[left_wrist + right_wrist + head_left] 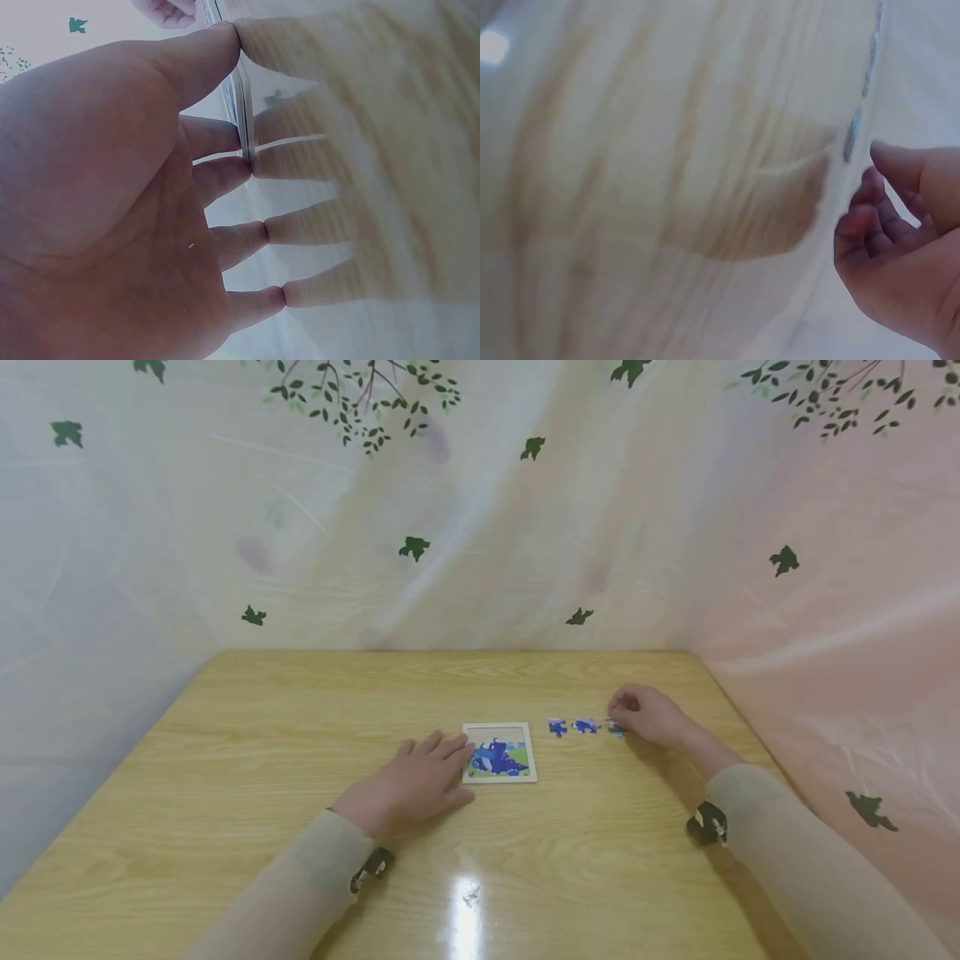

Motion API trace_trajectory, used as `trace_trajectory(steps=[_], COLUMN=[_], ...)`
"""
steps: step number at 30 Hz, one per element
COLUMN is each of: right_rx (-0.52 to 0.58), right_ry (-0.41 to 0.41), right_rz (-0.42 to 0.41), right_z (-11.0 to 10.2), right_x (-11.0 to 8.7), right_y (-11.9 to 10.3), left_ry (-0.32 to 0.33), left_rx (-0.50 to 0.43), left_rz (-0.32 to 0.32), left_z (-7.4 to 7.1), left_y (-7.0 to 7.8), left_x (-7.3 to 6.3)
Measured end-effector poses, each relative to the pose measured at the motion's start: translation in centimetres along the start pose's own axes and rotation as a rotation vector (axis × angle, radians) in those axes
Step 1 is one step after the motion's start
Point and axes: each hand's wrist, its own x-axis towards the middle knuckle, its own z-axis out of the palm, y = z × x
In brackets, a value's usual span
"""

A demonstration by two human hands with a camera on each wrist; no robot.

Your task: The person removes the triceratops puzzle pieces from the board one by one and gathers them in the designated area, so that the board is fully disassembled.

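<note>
A white-framed jigsaw puzzle [533, 760] lies flat on the table, showing a blue-purple dinosaur on green; a pale bare strip shows along its top. My left hand [420, 777] rests with spread fingers at its left side, fingertips on the rim and tabletop. In the left wrist view the thumb and fingers meet the board's edge [244, 120]. Right of the frame, three puzzle pieces lie in a row: a left piece [557, 727], a middle piece [585, 726] and a right piece [615, 729]. My right hand [651, 714] hovers at the right piece, fingers loosely bent, thumb apart from them.
The wooden table [300, 718] reaches back to a pale curtain [480, 593] printed with green leaves. Another curtain side [840, 635] hangs close along the right edge. A bright reflection lies on the near tabletop.
</note>
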Motion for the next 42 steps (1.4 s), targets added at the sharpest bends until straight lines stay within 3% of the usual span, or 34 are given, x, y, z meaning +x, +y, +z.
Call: trace_trajectory(steps=[5,9,17,23,33,42], right_rx=[0.024,0.057,0.116,0.123,0.104,0.067], right_ry=[0.049,0.041,-0.045,-0.124,-0.255,-0.251], right_rz=[-0.032,-0.079,-0.184,-0.23,-0.235,-0.196], right_z=[0.2,1.1,4.4,6.8,9.4,10.3], right_x=[0.0,0.2,1.2,1.8,1.9,1.9], right_y=[-2.4,-5.2,-10.3,-13.0,-14.9,-15.0], left_ry=[0.001,0.009,0.012,0.022,0.046,0.014], left_rx=[0.016,0.017,0.024,0.035,0.081,0.037], left_rz=[0.0,0.004,-0.003,-0.009,0.022,0.011], left_z=[0.0,0.0,0.2,0.2,0.1,-0.1], left_y=[0.0,0.1,0.1,0.2,0.0,-0.1], left_x=[0.1,0.1,0.1,0.2,0.0,0.1])
